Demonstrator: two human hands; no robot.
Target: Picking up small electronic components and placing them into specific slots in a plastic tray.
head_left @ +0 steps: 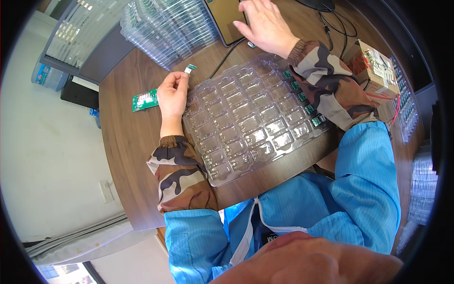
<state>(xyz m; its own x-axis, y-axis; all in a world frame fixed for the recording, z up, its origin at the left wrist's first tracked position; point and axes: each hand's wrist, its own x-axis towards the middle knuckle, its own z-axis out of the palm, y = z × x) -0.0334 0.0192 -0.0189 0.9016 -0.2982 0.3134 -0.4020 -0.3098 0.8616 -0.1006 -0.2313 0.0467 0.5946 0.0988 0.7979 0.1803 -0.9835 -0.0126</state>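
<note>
First, one larger green board (144, 101) beside my left hand (172, 94), which pinches one small board (191, 67) near one clear tray's (249, 124) far-left corner, long axis pointing away rightward. My right hand (270, 29), spread, unladen, by one dark-framed panel (226, 22). Tray's right column: five small green boards (302, 97) visible.

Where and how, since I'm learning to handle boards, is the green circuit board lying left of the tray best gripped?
Probably pinch the green circuit board by its opposite long edges near its left end, coming from the left. It lies flat on the desk, the left hand blocks its right end, and a red-and-white part occupies its top.
</note>
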